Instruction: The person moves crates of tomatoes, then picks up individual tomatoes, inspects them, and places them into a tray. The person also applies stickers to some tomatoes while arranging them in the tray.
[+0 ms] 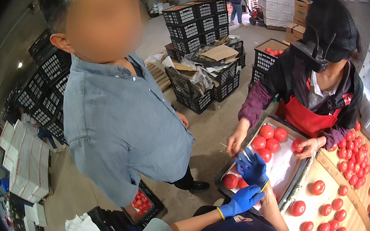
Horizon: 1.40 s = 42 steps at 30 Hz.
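Both of my hands wear blue knit work gloves with yellow cuffs. My left hand point(241, 201) grips the cuff of the glove on my right wrist. My right hand point(253, 167) is raised over a black plastic crate point(221, 182), its fingers apart and holding nothing. White liner point(283, 169) covers part of the crate's inside, where several red tomatoes point(272, 145) lie. A co-worker's bare hand point(238, 140) is close to my gloved right fingertips; whether they touch is unclear. That co-worker's other hand holds a tomato point(297, 145) above the liner.
Loose tomatoes point(318, 187) are spread over the wooden table point(312, 207) at right, with a wooden strip point(344, 187) across it. A person in a grey-blue shirt point(127, 122) stands close at left. A tomato crate point(155, 211) and stacked black crates point(115, 228) are on the floor.
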{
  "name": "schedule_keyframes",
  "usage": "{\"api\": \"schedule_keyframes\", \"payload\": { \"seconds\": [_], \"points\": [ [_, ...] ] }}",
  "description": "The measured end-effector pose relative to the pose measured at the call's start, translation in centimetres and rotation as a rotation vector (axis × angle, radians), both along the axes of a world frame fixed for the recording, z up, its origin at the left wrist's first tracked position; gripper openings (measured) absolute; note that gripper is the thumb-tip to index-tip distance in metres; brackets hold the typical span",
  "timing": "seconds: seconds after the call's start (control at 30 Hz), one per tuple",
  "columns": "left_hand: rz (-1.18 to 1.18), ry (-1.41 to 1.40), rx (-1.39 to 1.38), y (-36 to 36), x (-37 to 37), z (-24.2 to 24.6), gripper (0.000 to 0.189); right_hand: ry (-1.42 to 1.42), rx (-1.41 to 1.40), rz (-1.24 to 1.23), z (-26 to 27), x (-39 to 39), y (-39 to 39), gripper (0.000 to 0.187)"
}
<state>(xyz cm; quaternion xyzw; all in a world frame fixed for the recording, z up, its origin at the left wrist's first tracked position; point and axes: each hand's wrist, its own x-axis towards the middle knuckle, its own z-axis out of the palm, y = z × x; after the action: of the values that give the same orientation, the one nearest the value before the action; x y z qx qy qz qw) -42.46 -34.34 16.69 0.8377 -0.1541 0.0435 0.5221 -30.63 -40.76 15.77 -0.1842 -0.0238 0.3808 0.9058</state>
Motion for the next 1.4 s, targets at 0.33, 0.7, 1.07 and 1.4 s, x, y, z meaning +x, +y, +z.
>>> {"api": "schedule_keyframes", "payload": {
  "seconds": [0.33,0.7,1.07,1.4],
  "points": [
    [-0.289,0.028,-0.015,-2.4,-1.4,0.8,0.026,-0.42,-0.756,-0.491,-2.1,-0.5,-1.6,0.023],
    [-0.161,-0.094,0.596,-4.9,-0.6,-3.8,0.024,-1.461,-1.568,-0.48,-5.8,-7.2,-4.8,0.034],
    [-0.653,-0.068,0.614,-5.8,-1.6,-10.2,0.008,-1.601,-1.596,-0.252,-6.8,-9.8,-5.9,0.026],
    [0.145,0.842,-0.458,5.7,-3.3,-1.5,0.014,-1.18,-1.555,-0.297,-6.3,-5.9,-10.2,0.028]
  ]
}}
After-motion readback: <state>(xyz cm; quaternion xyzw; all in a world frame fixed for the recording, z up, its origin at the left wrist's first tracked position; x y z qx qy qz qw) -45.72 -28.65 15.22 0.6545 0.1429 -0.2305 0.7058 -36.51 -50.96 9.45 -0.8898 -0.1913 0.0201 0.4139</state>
